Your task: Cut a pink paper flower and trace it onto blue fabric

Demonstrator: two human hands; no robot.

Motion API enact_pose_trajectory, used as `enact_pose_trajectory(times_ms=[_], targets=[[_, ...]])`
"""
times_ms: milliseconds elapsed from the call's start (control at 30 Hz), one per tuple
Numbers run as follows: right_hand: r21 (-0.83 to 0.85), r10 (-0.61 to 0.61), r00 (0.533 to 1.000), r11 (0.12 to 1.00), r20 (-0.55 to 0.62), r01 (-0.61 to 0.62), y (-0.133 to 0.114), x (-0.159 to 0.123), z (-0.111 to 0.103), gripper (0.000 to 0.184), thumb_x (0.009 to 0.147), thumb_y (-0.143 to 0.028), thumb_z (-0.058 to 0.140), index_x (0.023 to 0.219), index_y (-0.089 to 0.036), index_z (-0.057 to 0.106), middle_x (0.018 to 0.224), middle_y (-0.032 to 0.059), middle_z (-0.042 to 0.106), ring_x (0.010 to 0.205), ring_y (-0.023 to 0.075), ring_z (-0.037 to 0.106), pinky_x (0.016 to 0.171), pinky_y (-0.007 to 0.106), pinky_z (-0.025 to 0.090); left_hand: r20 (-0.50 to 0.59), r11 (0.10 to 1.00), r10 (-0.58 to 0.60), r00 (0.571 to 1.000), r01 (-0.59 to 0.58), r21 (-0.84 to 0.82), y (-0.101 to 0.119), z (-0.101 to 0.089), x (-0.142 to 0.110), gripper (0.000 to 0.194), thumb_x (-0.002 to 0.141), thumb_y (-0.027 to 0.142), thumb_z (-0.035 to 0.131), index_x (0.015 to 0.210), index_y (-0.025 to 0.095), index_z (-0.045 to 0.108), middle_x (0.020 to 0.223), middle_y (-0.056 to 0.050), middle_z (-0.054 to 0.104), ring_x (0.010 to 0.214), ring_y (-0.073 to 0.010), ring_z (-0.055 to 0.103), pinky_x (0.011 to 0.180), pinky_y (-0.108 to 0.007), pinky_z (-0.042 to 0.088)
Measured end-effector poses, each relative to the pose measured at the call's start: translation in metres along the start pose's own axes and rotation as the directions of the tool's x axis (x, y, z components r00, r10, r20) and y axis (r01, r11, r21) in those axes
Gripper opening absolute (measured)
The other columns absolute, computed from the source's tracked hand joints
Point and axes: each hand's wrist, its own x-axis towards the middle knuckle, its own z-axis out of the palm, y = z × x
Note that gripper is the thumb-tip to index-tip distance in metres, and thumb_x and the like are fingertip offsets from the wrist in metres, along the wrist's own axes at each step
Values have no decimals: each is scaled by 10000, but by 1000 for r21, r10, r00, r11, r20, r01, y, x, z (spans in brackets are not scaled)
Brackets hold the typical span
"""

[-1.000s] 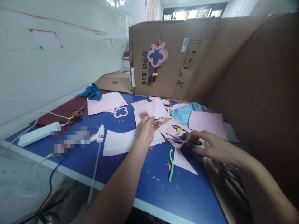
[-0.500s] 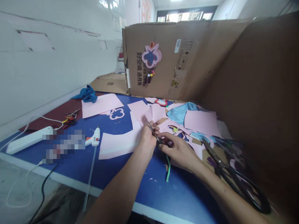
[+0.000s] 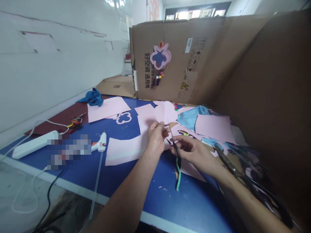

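Note:
My left hand (image 3: 155,137) pinches the edge of a rounded pink paper cutout (image 3: 166,112), holding it up above the table. My right hand (image 3: 191,152) grips a thin dark pointed tool (image 3: 176,145), whose exact kind is hard to make out. Its tip is close to the cutout. Below it, a green pipe cleaner (image 3: 178,176) lies on the blue table (image 3: 155,200). Large black scissors (image 3: 243,176) rest to the right of my right hand, out of reach of its fingers.
Pink paper sheets and a blue paper piece cover the table. A glue gun, white power strip, blue cloth and maroon mat lie left. Cardboard panels stand behind and right, with a pink paper flower attached.
My right hand has drawn away rightward from my left hand, with the dark tool now upright. The pink cutout is held higher than in the earlier frames.

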Motion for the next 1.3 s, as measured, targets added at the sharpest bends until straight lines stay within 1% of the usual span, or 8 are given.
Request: enact_pose_trajectory(times_ms=[133,333,467,633,833,967,1200,1300], targets=[[96,74,997,993,-10,-73,-13,-2,-28,533,753,-490,898,1193,-209,792,966,78,802,912,272,729,871,404,572,96,976,129,987,-143,164,4,-5,2,113,847,190,707,822,168,599,756,-24,725,553,-98,646,541,-201,476],[-156,78,996,984,-44,-84,-23,-9,-47,553,796,-561,831,1221,-206,838,856,53,747,779,246,677,713,365,547,151,932,199,968,-235,276,9,-5,2,121,794,202,728,823,165,617,795,-62,772,514,-112,651,495,-212,462],[-326,28,999,945,20,-20,-21,-11,-54,486,872,-542,758,1250,-250,844,948,57,782,834,264,680,708,347,522,189,907,223,956,-274,319,9,-4,2,121,775,215,718,860,167,647,690,-25,725,522,-133,665,493,-216,475],[-426,13,999,905,50,10,-12,-9,-58,450,930,-477,698,1328,-294,806,1097,32,818,978,297,715,821,360,529,229,894,201,953,-274,354,8,-3,1,186,734,233,723,897,177,654,677,-18,721,529,-152,683,489,-220,476],[-421,-18,1000,907,7,19,-9,-8,-60,474,866,-449,747,1295,-266,828,995,31,837,875,287,730,780,356,543,271,885,189,944,-284,368,10,-1,-3,226,709,235,717,919,176,657,666,-13,715,552,-158,691,508,-224,486],[-415,-25,1000,910,-9,19,-10,-8,-60,477,856,-449,751,1288,-262,831,985,42,835,884,291,724,788,358,545,292,875,189,938,-296,382,8,-1,-4,234,709,227,704,933,177,659,642,1,701,552,-155,690,508,-218,484],[-401,-4,999,916,40,20,-9,-7,-59,480,948,-481,659,1369,-288,784,1035,28,810,926,273,692,779,344,504,321,866,180,930,-304,396,7,1,-7,297,736,263,716,999,191,598,647,3,718,555,-164,704,518,-223,512],[-402,-19,999,915,35,31,-12,-8,-58,466,950,-431,654,1375,-284,779,1014,22,806,891,254,682,760,331,490,322,874,175,930,-298,384,8,2,-10,343,743,282,741,1024,202,563,664,3,728,550,-166,703,523,-228,519]])
